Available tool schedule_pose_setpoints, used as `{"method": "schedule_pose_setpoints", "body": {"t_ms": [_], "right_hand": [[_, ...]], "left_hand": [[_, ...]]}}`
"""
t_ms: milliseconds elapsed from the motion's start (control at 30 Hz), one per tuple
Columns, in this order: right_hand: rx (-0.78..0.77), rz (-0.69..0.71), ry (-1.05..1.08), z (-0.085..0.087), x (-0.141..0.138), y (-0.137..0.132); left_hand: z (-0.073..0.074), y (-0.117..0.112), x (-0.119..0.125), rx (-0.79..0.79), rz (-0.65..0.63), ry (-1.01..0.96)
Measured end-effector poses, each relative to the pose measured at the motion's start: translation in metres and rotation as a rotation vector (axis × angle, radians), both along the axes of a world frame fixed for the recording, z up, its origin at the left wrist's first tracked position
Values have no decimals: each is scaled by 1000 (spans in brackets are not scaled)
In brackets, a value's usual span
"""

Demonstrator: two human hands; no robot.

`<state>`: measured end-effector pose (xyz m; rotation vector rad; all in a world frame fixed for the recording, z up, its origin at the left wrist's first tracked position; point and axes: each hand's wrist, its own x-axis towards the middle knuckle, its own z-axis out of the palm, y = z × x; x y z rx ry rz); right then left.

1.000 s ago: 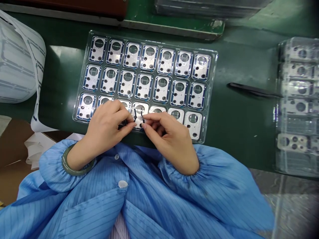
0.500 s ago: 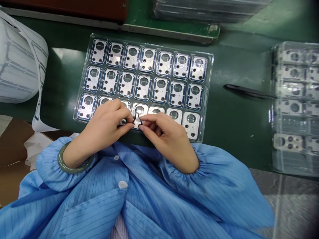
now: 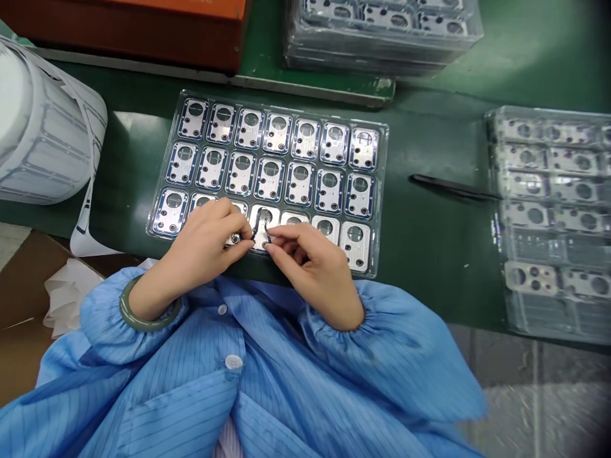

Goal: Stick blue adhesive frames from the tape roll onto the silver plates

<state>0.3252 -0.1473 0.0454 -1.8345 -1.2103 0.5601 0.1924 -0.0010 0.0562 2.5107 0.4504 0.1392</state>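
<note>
A clear plastic tray (image 3: 383, 184) of silver metal plates, each with one big hole and small holes, lies before me. Many plates carry a dark blue frame-shaped border; those at the right of the nearest row look plain. Between my hands, over a plate (image 3: 261, 239) in that row, is a thin dark frame-shaped adhesive gasket (image 3: 268, 234). My left hand (image 3: 207, 232) pinches its left side, and my right hand (image 3: 317, 257) pinches its right side near the bottom. My fingers partly hide the gasket and neighbouring plates.
A white roll (image 3: 52, 140) printed with dark frame outlines stands at left, its strip hanging down. Black tweezers (image 3: 453, 186) lie right of the tray. Stacked trays sit at right (image 3: 529, 248) and at the back (image 3: 363, 54), near an orange-brown box (image 3: 143, 32).
My view has shifted, showing more of the back stack and right-hand trays. Both hands stay pinched on the gasket over the same plate, with only slight finger movement.
</note>
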Motion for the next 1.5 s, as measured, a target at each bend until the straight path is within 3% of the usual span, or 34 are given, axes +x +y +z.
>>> {"method": "schedule_pose_setpoints", "body": {"t_ms": [333,567,767,867,967,1100,1200,1333,1500], "right_hand": [[267,-216,144,-3,-18,-2],[408,-302,-89,-6,-22,2],[512,-365,-186,-2,-22,7],[509,-386,-211,0,-24,9],[526,-385,-204,1,-26,9],[516,-319,-124,1,-27,7],[520,-282,-120,1,-28,7],[510,-256,-153,-1,-28,9],[497,-239,-190,-4,-28,8]], "left_hand": [[-11,-8,-5,-108,72,-397],[-12,-17,-6,-114,103,-521],[-12,-26,-6,15,95,-630],[-11,-35,-4,-158,199,-674],[-9,-41,-2,-542,332,-705],[-5,-42,-1,-948,258,-688],[-3,-42,0,-996,286,-706],[-1,-44,0,-916,386,-692],[-1,-44,-1,-875,406,-694]]}}
